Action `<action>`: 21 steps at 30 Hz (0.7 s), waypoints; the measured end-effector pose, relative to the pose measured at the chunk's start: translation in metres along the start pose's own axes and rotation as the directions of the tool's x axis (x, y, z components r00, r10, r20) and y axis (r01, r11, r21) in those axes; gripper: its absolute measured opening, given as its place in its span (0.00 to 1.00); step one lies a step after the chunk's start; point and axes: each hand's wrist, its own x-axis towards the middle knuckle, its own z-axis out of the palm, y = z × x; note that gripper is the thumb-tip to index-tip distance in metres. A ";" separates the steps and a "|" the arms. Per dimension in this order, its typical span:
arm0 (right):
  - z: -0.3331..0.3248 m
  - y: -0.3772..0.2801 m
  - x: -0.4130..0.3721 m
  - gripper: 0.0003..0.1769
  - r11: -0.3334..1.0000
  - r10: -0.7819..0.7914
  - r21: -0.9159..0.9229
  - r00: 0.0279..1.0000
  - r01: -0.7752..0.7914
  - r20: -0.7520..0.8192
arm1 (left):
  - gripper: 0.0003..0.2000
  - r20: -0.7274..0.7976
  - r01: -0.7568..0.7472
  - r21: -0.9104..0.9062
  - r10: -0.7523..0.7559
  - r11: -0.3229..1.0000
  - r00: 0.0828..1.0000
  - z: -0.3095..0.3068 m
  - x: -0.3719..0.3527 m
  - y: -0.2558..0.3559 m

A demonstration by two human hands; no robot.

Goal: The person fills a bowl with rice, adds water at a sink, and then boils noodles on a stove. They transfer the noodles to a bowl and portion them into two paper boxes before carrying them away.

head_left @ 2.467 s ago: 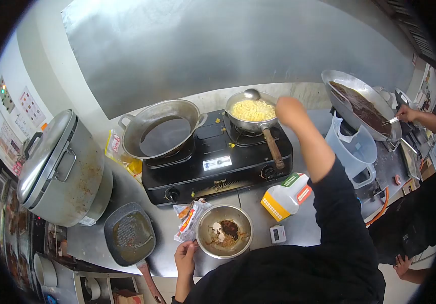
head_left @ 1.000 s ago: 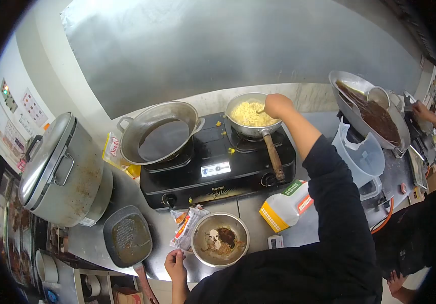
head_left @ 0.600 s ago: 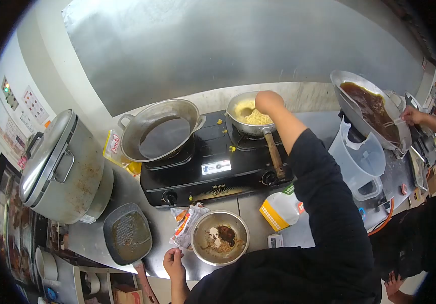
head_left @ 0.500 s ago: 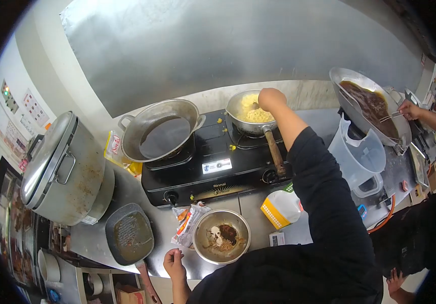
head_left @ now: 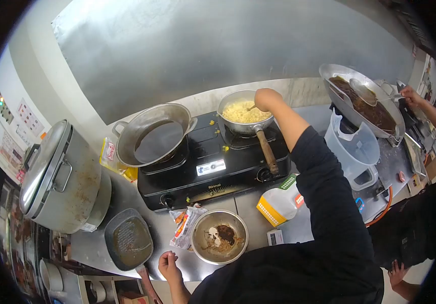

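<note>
My right hand (head_left: 268, 100) is closed around the handle of a spoon (head_left: 251, 108), whose end is sunk in yellow scrambled egg (head_left: 238, 112). The egg fills a saucepan (head_left: 256, 130) with a wooden handle, on the right burner of a black gas stove (head_left: 177, 195). Low in the view, my left hand (head_left: 170, 267) hangs by the counter edge with fingers curled in and nothing visible in them. Closest to it are a steel mixing bowl (head_left: 243, 243), with white powder, dark sauce and brown bits inside, and a square grill pan (head_left: 127, 238).
A wok of dark liquid (head_left: 121, 137) sits on the left burner. A large lidded pot (head_left: 76, 187) stands at left, a plastic jug (head_left: 354, 152) at right. Another person's hand (head_left: 412, 96) holds a ladle (head_left: 364, 92) over a big wok (head_left: 329, 69). A carton (head_left: 281, 202) lies near my arm.
My right hand has shifted slightly with the spoon, and the egg looks more evenly spread. The other person's ladle has come up out of the liquid. The view has tilted a little.
</note>
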 end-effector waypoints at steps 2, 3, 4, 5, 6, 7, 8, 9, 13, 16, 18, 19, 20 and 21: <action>-0.004 0.007 -0.006 0.12 1.000 0.015 0.002 1.000 -0.015 -0.006 | 0.06 0.001 0.005 0.005 -0.005 1.000 1.000 -0.001 0.002 0.002; -0.004 0.011 -0.011 0.12 1.000 0.022 0.008 0.999 -0.022 -0.032 | 0.06 0.002 0.007 0.011 -0.007 1.000 1.000 -0.002 0.002 0.003; -0.006 0.014 -0.016 0.12 0.999 0.030 0.016 0.998 -0.029 -0.061 | 0.06 0.015 -0.003 0.010 0.003 1.000 1.000 -0.004 0.004 0.002; -0.014 0.016 -0.027 0.12 0.995 0.063 0.086 0.992 -0.054 -0.105 | 0.06 0.017 -0.016 0.011 0.016 1.000 1.000 -0.004 0.007 0.002; -0.024 0.016 -0.044 0.12 0.985 0.099 0.154 0.985 -0.076 -0.144 | 0.06 0.020 -0.026 0.014 0.026 1.000 0.999 -0.005 0.009 0.001; -0.027 0.017 -0.058 0.12 0.971 0.136 0.221 0.974 -0.095 -0.181 | 0.06 0.022 -0.035 0.015 0.034 0.999 0.999 -0.005 0.009 0.002; -0.022 0.020 -0.067 0.12 0.972 0.137 0.216 0.965 -0.088 -0.225 | 0.06 0.024 -0.042 0.022 0.042 0.999 0.999 -0.003 0.009 0.004; -0.014 0.022 -0.076 0.12 0.974 0.137 0.211 0.954 -0.080 -0.268 | 0.06 0.026 -0.050 0.030 0.050 0.998 0.998 0.000 0.010 0.009; 0.014 0.033 -0.105 0.11 0.950 0.211 0.298 0.898 -0.095 -0.386 | 0.07 0.086 -0.087 0.006 0.086 0.996 0.993 0.008 0.012 0.016; 0.030 0.038 -0.122 0.10 0.951 0.220 0.282 0.920 -0.128 -0.324 | 0.07 0.128 -0.106 0.018 0.103 0.994 0.986 0.014 0.012 0.017; 0.033 0.039 -0.132 0.10 0.937 0.241 0.322 0.917 -0.134 -0.318 | 0.07 0.177 -0.111 -0.025 0.114 0.993 0.978 0.017 0.011 0.015; 0.033 0.039 -0.135 0.10 0.930 0.250 0.342 0.914 -0.135 -0.318 | 0.07 0.199 -0.115 -0.048 0.122 0.992 0.972 0.019 0.010 0.015; 0.033 0.039 -0.137 0.10 0.925 0.266 0.348 0.912 -0.151 -0.312 | 0.07 0.191 -0.091 -0.057 0.100 0.994 0.976 0.023 0.007 0.020; 0.034 0.039 -0.140 0.11 0.921 0.280 0.353 0.911 -0.166 -0.302 | 0.07 0.200 -0.096 -0.053 0.105 0.994 0.974 0.025 0.006 0.021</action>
